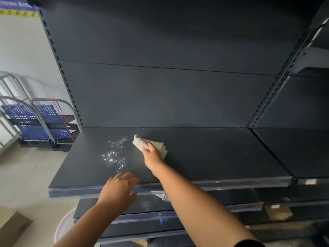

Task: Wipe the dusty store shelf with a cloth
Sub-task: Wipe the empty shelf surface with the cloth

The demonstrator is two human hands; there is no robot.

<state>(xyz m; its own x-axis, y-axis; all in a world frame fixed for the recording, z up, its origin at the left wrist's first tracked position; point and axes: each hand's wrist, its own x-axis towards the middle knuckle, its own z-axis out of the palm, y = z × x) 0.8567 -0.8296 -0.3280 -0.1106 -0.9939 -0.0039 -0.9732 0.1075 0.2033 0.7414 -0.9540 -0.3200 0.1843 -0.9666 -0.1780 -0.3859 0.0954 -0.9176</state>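
Observation:
A dark grey metal shelf [204, 154] runs across the middle of the view. A patch of white dust [116, 152] lies on its left half. My right hand [153, 154] is shut on a crumpled white cloth [140, 142], which presses on the shelf just right of the dust. My left hand [118, 189] hovers at the shelf's front edge, fingers spread, holding nothing.
Lower shelves [178, 207] sit beneath, with a little dust and some packets on them. A neighbouring shelf [293, 150] adjoins on the right. Blue folding carts [35, 122] stand on the floor at left. A white bucket [65, 227] and a cardboard box [12, 229] are at bottom left.

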